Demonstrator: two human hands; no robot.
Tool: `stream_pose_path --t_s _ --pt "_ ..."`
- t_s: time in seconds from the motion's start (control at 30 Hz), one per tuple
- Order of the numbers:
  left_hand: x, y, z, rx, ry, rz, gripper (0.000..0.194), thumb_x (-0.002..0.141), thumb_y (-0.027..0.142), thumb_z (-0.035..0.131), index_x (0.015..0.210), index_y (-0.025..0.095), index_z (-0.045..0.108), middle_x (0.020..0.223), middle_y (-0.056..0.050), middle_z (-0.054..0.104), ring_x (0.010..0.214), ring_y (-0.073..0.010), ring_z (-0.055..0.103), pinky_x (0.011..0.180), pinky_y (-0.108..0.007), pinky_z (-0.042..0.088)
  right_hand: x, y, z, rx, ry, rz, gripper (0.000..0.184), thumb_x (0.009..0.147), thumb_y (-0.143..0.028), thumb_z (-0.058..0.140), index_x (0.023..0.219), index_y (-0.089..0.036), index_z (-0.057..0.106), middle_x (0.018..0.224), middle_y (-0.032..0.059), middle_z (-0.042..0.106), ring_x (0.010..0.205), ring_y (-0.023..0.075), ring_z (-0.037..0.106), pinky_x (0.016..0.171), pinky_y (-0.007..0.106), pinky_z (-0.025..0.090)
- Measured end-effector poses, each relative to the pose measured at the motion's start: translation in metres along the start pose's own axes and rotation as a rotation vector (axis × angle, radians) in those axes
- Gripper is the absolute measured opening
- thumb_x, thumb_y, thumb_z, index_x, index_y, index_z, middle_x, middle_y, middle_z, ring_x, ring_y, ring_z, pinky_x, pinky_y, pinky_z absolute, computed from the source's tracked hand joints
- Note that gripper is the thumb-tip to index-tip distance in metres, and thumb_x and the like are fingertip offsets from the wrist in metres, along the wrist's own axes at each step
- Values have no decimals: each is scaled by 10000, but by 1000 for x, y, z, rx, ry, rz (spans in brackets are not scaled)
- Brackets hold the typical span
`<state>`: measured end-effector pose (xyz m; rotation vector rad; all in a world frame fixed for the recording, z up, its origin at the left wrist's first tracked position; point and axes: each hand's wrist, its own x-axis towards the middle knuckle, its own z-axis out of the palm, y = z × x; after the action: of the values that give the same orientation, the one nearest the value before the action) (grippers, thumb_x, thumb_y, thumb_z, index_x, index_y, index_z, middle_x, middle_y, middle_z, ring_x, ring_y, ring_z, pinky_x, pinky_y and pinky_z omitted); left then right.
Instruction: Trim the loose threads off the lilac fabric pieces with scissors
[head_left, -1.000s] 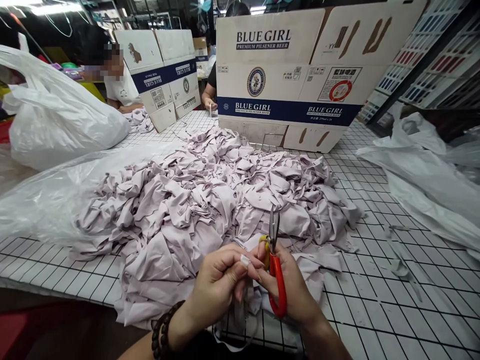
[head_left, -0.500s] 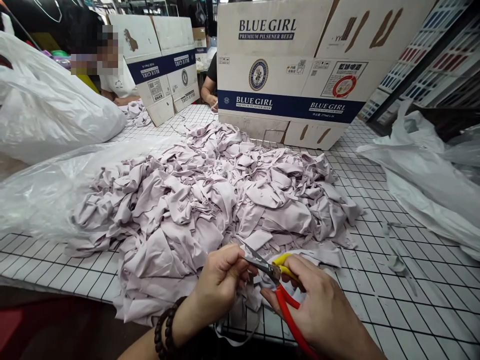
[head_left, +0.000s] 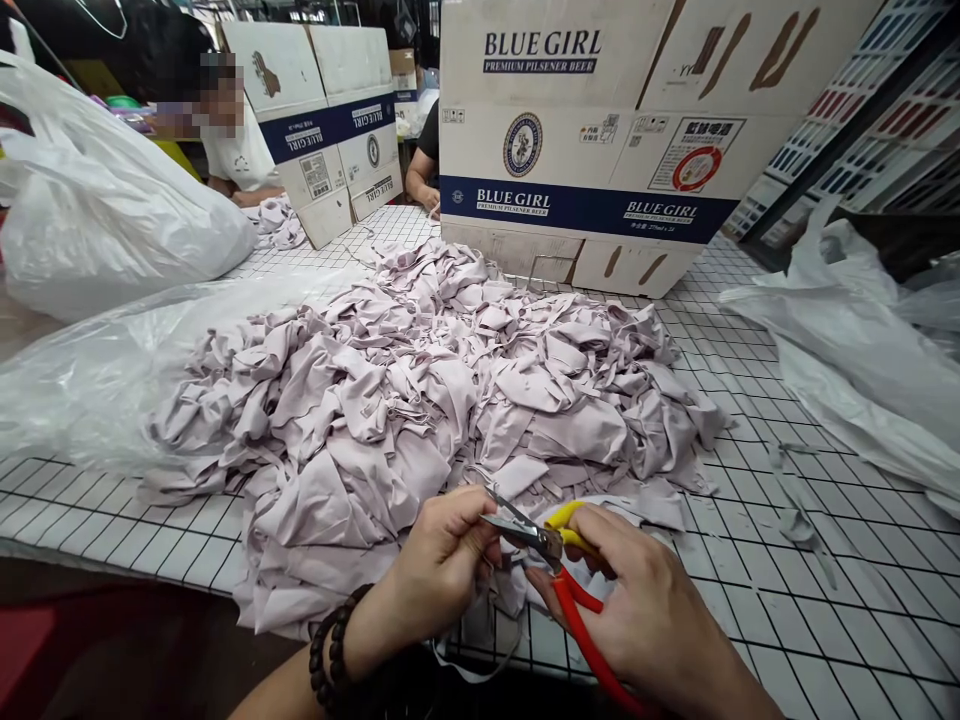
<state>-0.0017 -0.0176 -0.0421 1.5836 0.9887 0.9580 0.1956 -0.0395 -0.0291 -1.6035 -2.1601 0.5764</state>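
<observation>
I note, before the cloth pile (head_left: 367, 400): right fingers (head_left: 604, 530) grip open scissors (head_left: 551, 543); left fingers (head_left: 466, 510) pinched, contents unclear; cutting appears unfinished.

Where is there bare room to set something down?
Lower right, the gridded tabletop is bare below the grey scraps, beside the right hand. A narrower strip shows below the clear plastic, left of the fabric heap, which crowds the middle.

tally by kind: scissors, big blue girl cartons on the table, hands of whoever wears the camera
Scissors: 1
Blue Girl cartons: 2
Wearer's hands, left hand and right hand: 2
Total: 5
</observation>
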Motion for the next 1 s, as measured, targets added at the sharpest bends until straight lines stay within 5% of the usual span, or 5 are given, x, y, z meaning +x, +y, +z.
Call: stream_pose_path --t_s 1.0 --pt "1 4 -6 -64 -96 -87 385 956 362 438 709 138 632 635 -9 509 537 -101 478 513 -194 388 -1 3 7 -36 72 -61 376 779 -385 651 611 -238 348 539 -46 455 473 109 411 452 223 324"
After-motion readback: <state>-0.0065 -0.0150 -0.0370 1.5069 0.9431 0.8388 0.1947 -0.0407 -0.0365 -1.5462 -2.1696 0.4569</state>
